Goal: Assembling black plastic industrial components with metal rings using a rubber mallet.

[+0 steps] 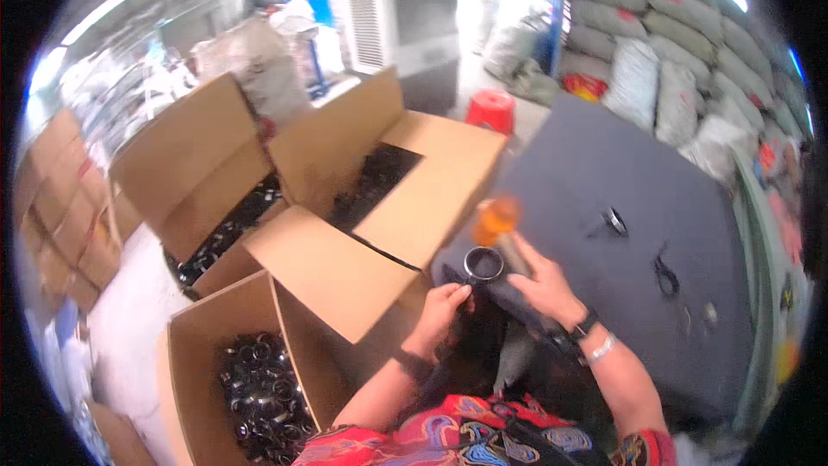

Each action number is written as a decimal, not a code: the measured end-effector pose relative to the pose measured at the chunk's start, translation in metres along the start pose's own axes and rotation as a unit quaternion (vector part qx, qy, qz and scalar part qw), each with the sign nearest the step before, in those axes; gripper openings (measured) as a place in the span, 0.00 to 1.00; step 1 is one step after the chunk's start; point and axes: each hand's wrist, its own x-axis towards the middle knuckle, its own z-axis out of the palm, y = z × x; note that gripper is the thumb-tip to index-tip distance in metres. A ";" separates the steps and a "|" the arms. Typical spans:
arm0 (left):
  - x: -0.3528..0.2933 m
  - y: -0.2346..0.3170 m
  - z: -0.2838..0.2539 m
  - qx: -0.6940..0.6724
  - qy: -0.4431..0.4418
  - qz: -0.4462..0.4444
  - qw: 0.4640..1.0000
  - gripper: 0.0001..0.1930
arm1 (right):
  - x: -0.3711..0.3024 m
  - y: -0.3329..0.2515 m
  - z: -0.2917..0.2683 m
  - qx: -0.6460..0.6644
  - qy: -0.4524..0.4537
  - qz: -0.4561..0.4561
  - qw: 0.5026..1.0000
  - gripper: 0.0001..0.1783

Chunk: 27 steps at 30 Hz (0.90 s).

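Note:
My left hand (444,309) is closed at the near left edge of a dark surface, its fingertips pinching the side of a round black part (484,277) with a shiny silver rim. The round opening of that part faces up. Just right of it, my right hand (545,285) is wrapped round the pale handle of a mallet. The orange mallet head (498,219) is blurred and sits beyond the round part, apart from it. Farther right on the dark grey table (569,173) lie another ring with a silver rim (614,222) and a black loop (665,279).
An open carton (185,362) of round black parts stands at lower left. Two more cartons, one with wide flaps (440,190), hold dark parts beyond it. A red stool (492,112), a large air cooler (401,13) and stacked sacks (681,17) are farther off. Another person is far left.

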 end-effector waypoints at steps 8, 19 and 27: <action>-0.090 0.065 -0.177 -0.211 0.427 0.216 0.852 0.16 | -0.061 -0.024 -0.093 0.146 0.248 0.229 0.930 0.29; -0.069 0.066 -0.186 -0.267 0.429 0.143 0.851 0.30 | -0.163 0.035 -0.133 0.199 0.449 0.293 0.821 0.20; 0.086 0.100 0.050 0.113 0.008 0.135 0.984 0.16 | -0.165 0.045 -0.103 0.182 0.444 0.260 0.838 0.28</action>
